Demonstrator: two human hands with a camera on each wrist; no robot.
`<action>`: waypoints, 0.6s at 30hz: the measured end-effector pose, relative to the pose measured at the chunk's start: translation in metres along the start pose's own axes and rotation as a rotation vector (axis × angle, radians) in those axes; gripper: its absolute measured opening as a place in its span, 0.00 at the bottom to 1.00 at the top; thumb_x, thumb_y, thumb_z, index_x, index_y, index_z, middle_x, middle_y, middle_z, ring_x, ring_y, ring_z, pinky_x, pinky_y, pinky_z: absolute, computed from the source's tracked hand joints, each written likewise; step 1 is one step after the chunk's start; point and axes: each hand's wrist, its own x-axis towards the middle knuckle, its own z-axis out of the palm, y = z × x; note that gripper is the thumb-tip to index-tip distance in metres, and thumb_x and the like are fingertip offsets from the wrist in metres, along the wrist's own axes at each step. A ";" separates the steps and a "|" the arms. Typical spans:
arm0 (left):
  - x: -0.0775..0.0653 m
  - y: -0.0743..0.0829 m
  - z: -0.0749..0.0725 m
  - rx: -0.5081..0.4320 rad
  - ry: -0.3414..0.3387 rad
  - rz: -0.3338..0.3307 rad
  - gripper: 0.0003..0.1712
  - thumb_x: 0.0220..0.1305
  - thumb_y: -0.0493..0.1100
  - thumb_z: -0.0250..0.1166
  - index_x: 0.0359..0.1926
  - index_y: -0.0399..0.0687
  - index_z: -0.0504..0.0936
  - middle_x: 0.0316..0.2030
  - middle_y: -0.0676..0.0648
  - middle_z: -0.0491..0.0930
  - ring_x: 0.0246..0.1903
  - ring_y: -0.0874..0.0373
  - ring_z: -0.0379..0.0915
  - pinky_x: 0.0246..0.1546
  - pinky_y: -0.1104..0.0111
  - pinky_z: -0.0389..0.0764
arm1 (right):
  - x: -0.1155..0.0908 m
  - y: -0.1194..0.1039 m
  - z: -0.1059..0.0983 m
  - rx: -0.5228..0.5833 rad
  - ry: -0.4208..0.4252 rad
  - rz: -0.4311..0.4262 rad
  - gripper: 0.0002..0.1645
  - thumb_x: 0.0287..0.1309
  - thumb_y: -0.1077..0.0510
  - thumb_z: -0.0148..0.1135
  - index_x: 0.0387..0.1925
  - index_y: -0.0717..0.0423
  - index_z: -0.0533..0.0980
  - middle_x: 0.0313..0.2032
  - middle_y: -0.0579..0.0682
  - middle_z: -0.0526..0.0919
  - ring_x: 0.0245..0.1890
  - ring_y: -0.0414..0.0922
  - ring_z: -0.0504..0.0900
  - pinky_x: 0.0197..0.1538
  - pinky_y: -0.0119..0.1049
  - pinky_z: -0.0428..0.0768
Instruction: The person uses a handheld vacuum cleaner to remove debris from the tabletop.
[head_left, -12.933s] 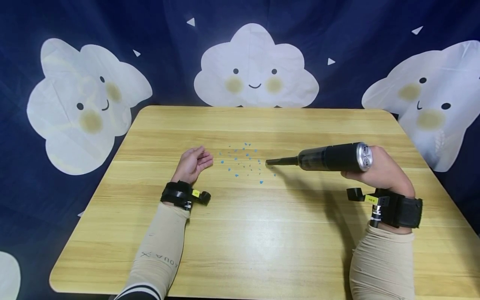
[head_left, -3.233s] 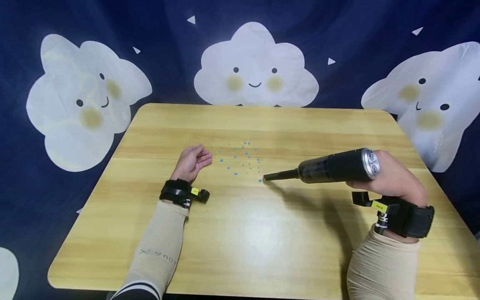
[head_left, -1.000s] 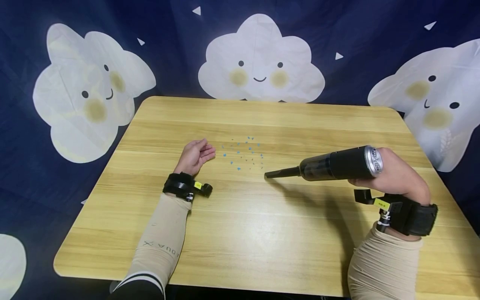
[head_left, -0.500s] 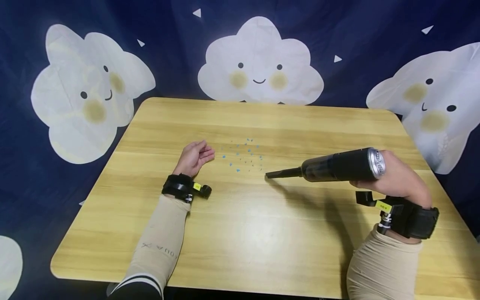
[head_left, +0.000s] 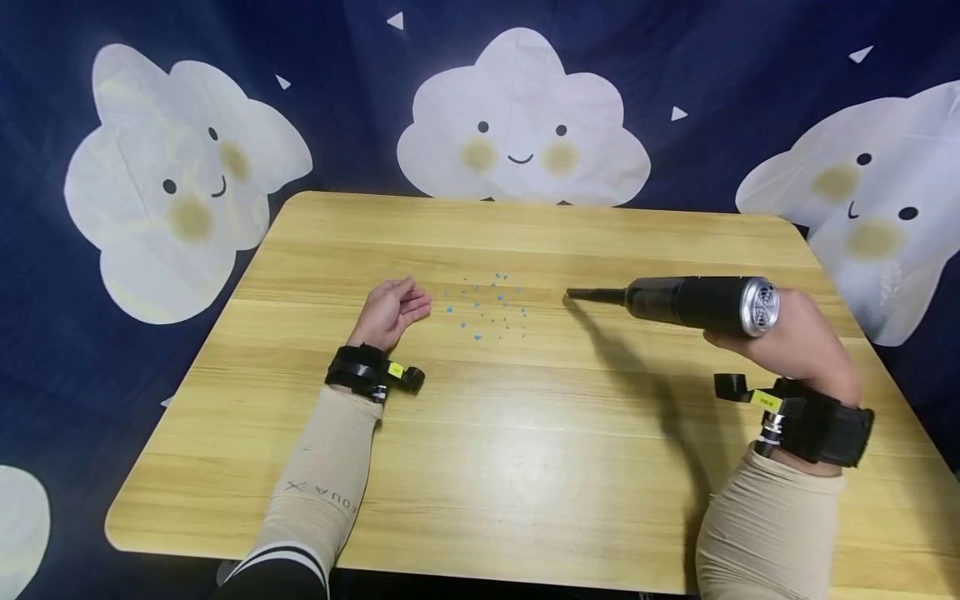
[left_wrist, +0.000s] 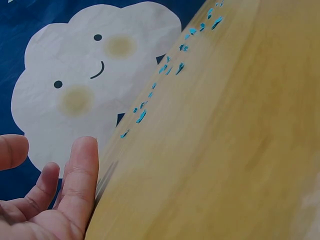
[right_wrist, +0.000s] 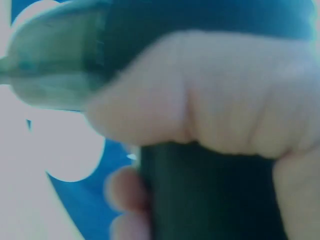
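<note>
R hand (head_left: 798, 342) is wrapped round a black cylindrical handheld vac (head_left: 693, 305) w/ smoky see-through front chamber & silver vented end cap. The vac is held approx. level, its narrow black nozzle (head_left: 597, 296) aimed at the person's L; tip is low over the worktop, can't tell if touching. L hand (head_left: 390, 313) lies half-turned palm up, fingers loosely extended, slightly bent, near the small irregular blue scraps (head_left: 477, 337). Those are scattered btwn L hand & nozzle tip, apart from both.

Each wrist has a black strap w/ small camera mount & yellow label (head_left: 396, 369); beige stretch sleeves (head_left: 772, 517) cover both forearms, partly legible dark lettering on the L one.

Worktop (head_left: 480, 467) is pale yellow wood-grain w/ rounded corners; vac & R arm throw a long shadow on it. Behind: navy fabric backdrop (head_left: 345, 100) w/ white smiling clouds (head_left: 520, 108) & small white triangles (head_left: 678, 113).

R wrist view, blurry, shows a thick dark handle (right_wrist: 210, 195) below the barrel, fingertips (right_wrist: 127, 189) curled round it; head view hides that. L wrist view shows some scraps as folded or curled.
</note>
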 end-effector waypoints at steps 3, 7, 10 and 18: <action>0.000 0.000 0.000 0.005 0.001 0.002 0.25 0.74 0.43 0.49 0.62 0.30 0.57 0.44 0.41 0.69 0.41 0.54 0.75 0.51 0.66 0.79 | 0.007 0.002 0.012 0.014 0.049 0.030 0.26 0.36 0.55 0.77 0.32 0.70 0.76 0.26 0.68 0.81 0.26 0.59 0.77 0.27 0.50 0.72; 0.000 -0.001 -0.002 0.020 0.006 0.000 0.24 0.74 0.43 0.48 0.62 0.31 0.56 0.45 0.41 0.69 0.42 0.54 0.74 0.51 0.66 0.79 | 0.019 -0.002 0.032 0.048 0.102 0.042 0.25 0.36 0.57 0.76 0.31 0.73 0.76 0.28 0.72 0.80 0.28 0.63 0.77 0.31 0.54 0.72; 0.001 -0.002 -0.002 0.026 0.014 -0.003 0.24 0.74 0.43 0.48 0.62 0.32 0.57 0.44 0.42 0.69 0.42 0.53 0.74 0.50 0.66 0.80 | 0.025 -0.008 0.046 0.064 0.143 -0.001 0.22 0.33 0.61 0.75 0.28 0.74 0.76 0.25 0.72 0.80 0.26 0.63 0.77 0.31 0.57 0.73; 0.003 -0.001 -0.003 0.028 0.026 -0.006 0.22 0.74 0.43 0.48 0.61 0.32 0.59 0.42 0.43 0.70 0.42 0.53 0.75 0.49 0.66 0.81 | 0.038 -0.018 0.070 0.083 0.201 -0.110 0.23 0.28 0.63 0.73 0.28 0.75 0.75 0.24 0.72 0.80 0.25 0.64 0.78 0.29 0.59 0.74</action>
